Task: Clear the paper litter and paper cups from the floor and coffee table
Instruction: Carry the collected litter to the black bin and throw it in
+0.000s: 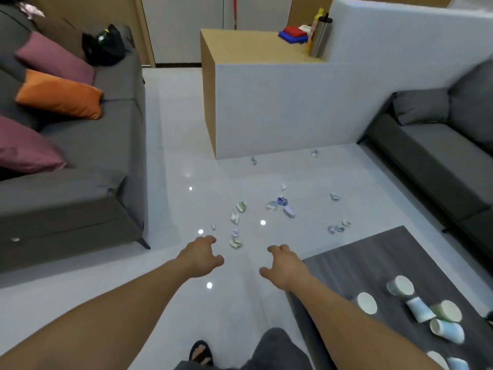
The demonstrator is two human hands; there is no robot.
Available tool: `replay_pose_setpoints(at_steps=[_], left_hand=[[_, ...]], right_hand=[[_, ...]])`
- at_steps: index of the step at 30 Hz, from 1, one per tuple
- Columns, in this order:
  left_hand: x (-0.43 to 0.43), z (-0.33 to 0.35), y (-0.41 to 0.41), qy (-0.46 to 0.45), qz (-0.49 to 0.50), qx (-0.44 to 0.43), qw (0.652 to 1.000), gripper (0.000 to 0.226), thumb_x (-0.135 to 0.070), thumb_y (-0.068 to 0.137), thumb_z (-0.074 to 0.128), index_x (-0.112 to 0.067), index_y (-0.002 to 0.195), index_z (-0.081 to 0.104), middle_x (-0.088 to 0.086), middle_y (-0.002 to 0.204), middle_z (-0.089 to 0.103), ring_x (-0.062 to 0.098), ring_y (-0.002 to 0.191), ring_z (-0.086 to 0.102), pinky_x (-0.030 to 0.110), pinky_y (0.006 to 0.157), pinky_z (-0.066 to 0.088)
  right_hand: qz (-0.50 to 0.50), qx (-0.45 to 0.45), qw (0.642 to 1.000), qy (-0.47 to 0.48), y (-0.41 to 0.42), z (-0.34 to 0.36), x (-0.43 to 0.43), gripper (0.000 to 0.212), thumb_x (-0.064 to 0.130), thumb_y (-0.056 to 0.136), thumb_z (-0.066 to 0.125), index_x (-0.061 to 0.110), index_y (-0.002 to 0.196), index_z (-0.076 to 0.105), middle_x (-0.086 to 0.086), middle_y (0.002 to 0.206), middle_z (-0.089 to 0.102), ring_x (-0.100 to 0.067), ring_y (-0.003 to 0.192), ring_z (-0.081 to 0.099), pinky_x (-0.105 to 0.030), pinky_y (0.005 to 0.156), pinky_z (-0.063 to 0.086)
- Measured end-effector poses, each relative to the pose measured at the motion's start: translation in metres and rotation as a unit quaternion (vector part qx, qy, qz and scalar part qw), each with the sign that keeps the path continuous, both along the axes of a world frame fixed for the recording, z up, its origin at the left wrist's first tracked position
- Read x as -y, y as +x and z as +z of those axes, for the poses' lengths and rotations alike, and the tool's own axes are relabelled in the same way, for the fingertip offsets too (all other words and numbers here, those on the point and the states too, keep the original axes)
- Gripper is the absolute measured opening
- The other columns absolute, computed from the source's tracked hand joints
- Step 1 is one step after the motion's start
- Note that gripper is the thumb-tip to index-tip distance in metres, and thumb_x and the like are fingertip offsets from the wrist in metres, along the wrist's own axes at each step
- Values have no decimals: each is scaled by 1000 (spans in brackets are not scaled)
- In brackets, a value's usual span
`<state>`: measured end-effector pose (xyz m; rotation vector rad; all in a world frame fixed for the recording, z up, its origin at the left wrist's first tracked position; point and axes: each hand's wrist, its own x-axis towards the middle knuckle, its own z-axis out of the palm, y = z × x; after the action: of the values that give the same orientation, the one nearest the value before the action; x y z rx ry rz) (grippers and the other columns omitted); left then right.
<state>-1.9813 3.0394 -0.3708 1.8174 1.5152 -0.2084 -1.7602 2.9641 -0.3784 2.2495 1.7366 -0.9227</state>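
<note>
Your left hand [202, 256] and right hand [284, 265] hang empty, fingers loosely spread, reaching toward the paper scraps [236, 243] on the floor [186, 209]. The cups [418, 308] lie tipped on the table [373, 263], untouched.

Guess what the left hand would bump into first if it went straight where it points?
Probably the crumpled green-and-white paper scrap just beyond the left hand, though its height above the floor is unclear.
</note>
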Motion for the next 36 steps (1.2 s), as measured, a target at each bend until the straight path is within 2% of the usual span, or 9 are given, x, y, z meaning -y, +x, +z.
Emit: replay_pose_setpoints(at_steps=[8, 12, 16, 21, 27, 32, 36], left_hand=[[-154, -41, 36, -57, 15, -29, 998, 70, -41, 87, 57, -17, 148, 29, 7, 145, 39, 25, 122, 49, 32, 96, 44], [-234, -86, 63, -88, 51, -47, 994, 68, -42, 88, 56, -17, 147, 30, 5, 149, 36, 23, 127, 45, 32, 102, 41], [-297, -150, 85, -135, 56, -59, 987, 67, -43, 88, 55, -19, 146, 31, 4, 149, 35, 21, 131, 42, 30, 103, 36], [-366, -273, 105, -179, 54, -45, 981, 66, -43, 89, 55, -19, 146, 32, 4, 149, 36, 21, 131, 41, 29, 104, 34], [-427, -473, 116, -190, -7, -48, 981, 68, -43, 90, 55, -17, 147, 31, 6, 149, 37, 22, 131, 42, 28, 101, 35], [-430, -621, 122, -188, -7, -27, 982, 64, -39, 88, 56, -15, 144, 37, 8, 141, 48, 24, 122, 51, 27, 89, 37], [-412, -700, 118, -207, -11, -28, 978, 64, -40, 87, 56, -17, 144, 37, 5, 143, 46, 23, 124, 49, 29, 92, 38]], right_hand=[[-1, 2, 999, -42, 46, -56, -161, 64, 50, 91, 53, 18, 144, 33, -6, 139, 39, -26, 120, 46, -37, 93, 45], [8, -18, 997, -69, 71, -106, -258, 65, 48, 91, 52, 19, 145, 31, -7, 140, 37, -27, 122, 45, -38, 93, 45], [1, -33, 993, -110, 83, -167, -320, 65, 49, 88, 53, 21, 144, 33, -5, 138, 38, -26, 118, 47, -37, 90, 44], [-23, -35, 990, -137, 95, -286, -376, 72, 50, 86, 56, 22, 147, 29, -5, 140, 37, -26, 117, 48, -35, 82, 42], [-68, -23, 984, -161, 86, -488, -408, 82, 57, 82, 61, 22, 147, 26, -4, 139, 36, -28, 115, 49, -37, 81, 43], [-55, -18, 984, -169, 63, -641, -401, 79, 61, 77, 65, 22, 138, 33, -4, 128, 42, -28, 106, 52, -37, 78, 44], [-48, 6, 979, -197, 53, -723, -390, 74, 56, 79, 67, 19, 134, 34, -6, 125, 40, -30, 106, 51, -38, 77, 43]])
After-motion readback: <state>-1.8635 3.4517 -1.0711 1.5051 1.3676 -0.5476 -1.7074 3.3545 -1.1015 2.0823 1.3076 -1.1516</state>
